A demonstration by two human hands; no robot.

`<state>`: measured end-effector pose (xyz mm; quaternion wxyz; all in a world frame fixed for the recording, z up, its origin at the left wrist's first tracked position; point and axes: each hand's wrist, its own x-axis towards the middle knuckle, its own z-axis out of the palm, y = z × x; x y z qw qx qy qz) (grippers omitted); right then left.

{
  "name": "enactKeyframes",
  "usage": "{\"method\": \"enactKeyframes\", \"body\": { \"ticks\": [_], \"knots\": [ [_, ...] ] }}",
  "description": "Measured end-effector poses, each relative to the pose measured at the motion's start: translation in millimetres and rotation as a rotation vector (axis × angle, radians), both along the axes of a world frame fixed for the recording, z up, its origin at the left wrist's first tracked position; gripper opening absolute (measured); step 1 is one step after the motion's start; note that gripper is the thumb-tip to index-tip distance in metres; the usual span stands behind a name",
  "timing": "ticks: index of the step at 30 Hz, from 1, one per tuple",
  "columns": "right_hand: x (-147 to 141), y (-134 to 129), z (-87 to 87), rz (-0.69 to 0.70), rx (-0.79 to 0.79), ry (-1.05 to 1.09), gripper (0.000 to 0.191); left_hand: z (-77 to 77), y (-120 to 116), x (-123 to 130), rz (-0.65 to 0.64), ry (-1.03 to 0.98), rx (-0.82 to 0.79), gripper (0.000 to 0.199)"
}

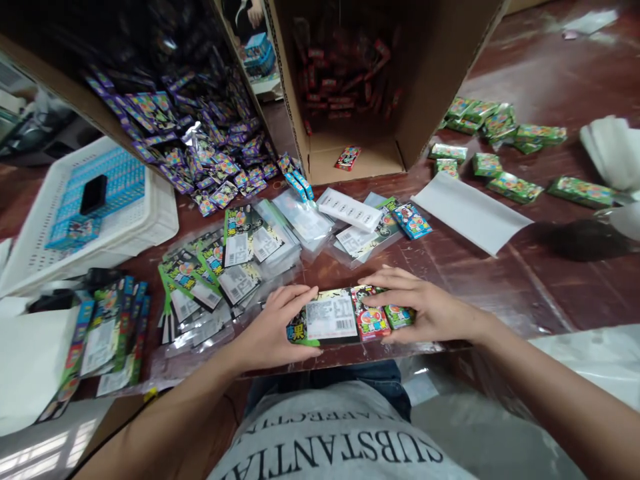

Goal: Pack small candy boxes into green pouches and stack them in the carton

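Note:
At the table's front edge, my left hand [283, 327] grips the left end of a long flat package [331, 316] with a white barcode label, thumb below and fingers above. My right hand [417, 305] holds the right end, its fingers over a red box [370, 313] and a green box [399, 317] that lie side by side against the label. Beyond the hands are a white strip with printed marks [350, 209], a blue box [411, 221] and clear plastic sleeves [305, 220].
Cardboard boxes hold purple packets [215, 147] and red packets [345, 87]. Green boxes [515, 187] and white paper [470, 212] lie at right. At left are a white basket [157, 217], printed card sleeves [193, 270] and upright packages [107, 327]. Part of a person shows behind.

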<state>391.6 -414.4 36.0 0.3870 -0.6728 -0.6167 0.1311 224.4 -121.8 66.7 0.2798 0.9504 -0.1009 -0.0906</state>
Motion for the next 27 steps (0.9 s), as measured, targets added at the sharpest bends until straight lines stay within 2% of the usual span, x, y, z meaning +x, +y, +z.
{"method": "enactKeyframes", "body": {
  "ticks": [2, 4, 8, 9, 10, 12, 15, 19, 23, 27],
  "knots": [
    [-1.0, 12.0, -5.2, 0.006, -0.028, -0.035, 0.063, -7.9, -6.1, 0.5, 0.027, -0.006, 0.015, 0.097],
    [-2.1, 17.5, -10.2, -0.001, -0.075, -0.046, 0.069, -17.8, -11.2, 0.7, 0.078, -0.006, 0.048, 0.097],
    [-0.8, 2.9, -15.7, -0.133, -0.18, -0.066, 0.114, -32.6, -15.1, 0.1, 0.111, -0.003, 0.117, 0.093],
    [0.5, -3.8, -16.4, -0.17, -0.205, -0.077, 0.118, -33.8, -15.2, 0.1, 0.104, -0.005, 0.126, 0.092],
    [2.0, -10.0, -16.9, -0.196, -0.228, -0.083, 0.116, -34.3, -15.1, 0.2, 0.099, -0.007, 0.131, 0.091],
    [4.6, -17.8, -18.4, -0.204, -0.252, -0.07, 0.1, -33.6, -15.3, 1.2, 0.091, -0.013, 0.132, 0.091],
    [5.9, -15.0, -22.1, -0.17, -0.206, -0.025, 0.078, -32.3, -16.8, 3.6, 0.091, -0.016, 0.12, 0.092],
    [3.5, -3.9, -24.0, -0.153, -0.13, -0.006, 0.074, -31.6, -19.9, 3.7, 0.127, -0.014, 0.102, 0.092],
    [-1.4, -2.3, -17.2, -0.191, -0.108, -0.025, 0.072, -29.8, -23.0, 0.3, 0.185, -0.042, 0.112, 0.089],
    [-2.5, 3.6, -9.8, -0.109, -0.148, 0.037, 0.078, -30.0, -23.3, -1.2, 0.107, -0.052, 0.072, 0.09]
  ]
}}
